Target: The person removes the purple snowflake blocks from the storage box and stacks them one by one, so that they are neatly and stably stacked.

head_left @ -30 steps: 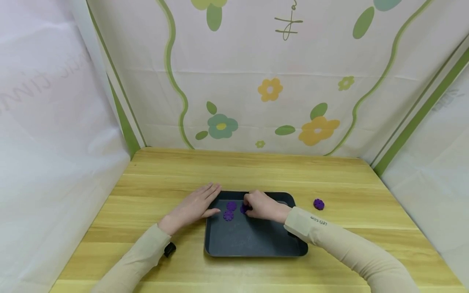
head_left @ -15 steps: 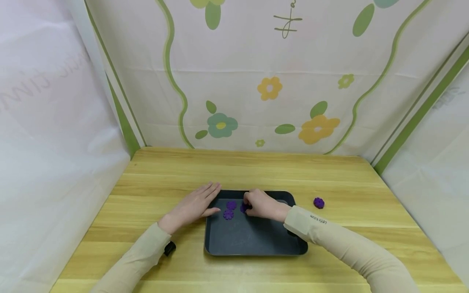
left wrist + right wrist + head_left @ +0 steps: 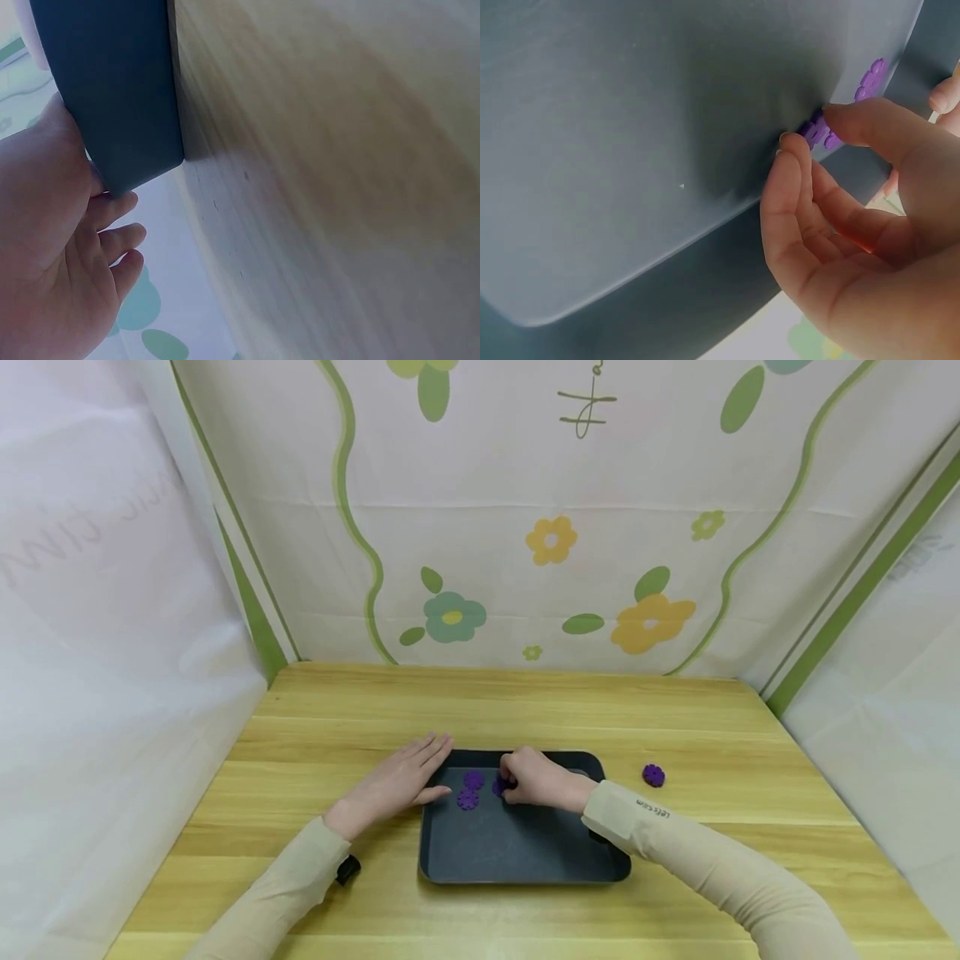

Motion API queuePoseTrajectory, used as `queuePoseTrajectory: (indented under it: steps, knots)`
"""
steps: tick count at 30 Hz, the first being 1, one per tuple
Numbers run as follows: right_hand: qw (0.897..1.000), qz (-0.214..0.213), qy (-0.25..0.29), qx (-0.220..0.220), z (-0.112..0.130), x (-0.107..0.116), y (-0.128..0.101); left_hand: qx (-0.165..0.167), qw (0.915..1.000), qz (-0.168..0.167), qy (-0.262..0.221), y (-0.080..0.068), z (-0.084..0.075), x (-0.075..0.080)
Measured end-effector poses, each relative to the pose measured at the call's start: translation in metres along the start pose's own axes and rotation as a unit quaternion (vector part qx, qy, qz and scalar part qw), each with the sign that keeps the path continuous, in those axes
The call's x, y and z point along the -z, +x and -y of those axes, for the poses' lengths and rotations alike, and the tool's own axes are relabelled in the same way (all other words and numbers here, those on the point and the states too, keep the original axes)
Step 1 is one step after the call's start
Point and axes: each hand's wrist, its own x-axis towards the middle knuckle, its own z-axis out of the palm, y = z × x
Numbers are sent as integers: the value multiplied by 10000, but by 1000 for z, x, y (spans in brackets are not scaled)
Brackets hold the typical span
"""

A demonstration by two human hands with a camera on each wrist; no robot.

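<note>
Carefully now: my right hand (image 3: 534, 779) has its fingers (image 3: 795, 161) curled and pinched on a purple disc (image 3: 498, 786) lying in the tray (image 3: 525, 852), near its far edge. To do this well I keep the pinch low on the disc's rim and move it straight, so it clears the two discs (image 3: 470, 789) just to its left (they sit close together). My left hand (image 3: 397, 781) lies flat, fingers straight and together, touching the tray's left far corner, which should stop the tray sliding on the table (image 3: 315, 727). A fourth disc (image 3: 653, 775) waits on the table, right of the tray. Against the frames before, hardly anything differs: both hands and all discs hold their places.
</note>
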Motion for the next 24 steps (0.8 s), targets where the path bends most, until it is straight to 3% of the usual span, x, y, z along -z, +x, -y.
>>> queuePoseTrajectory:
  steps: [15,24]
  knots:
    - [9992,25,283,-276,-5,-1,-4,16,10000,19,-63,0,0,-3]
    - [9991,-240,291,-177,-7,8,-11,32,10000,32,-14,0,0,-2]
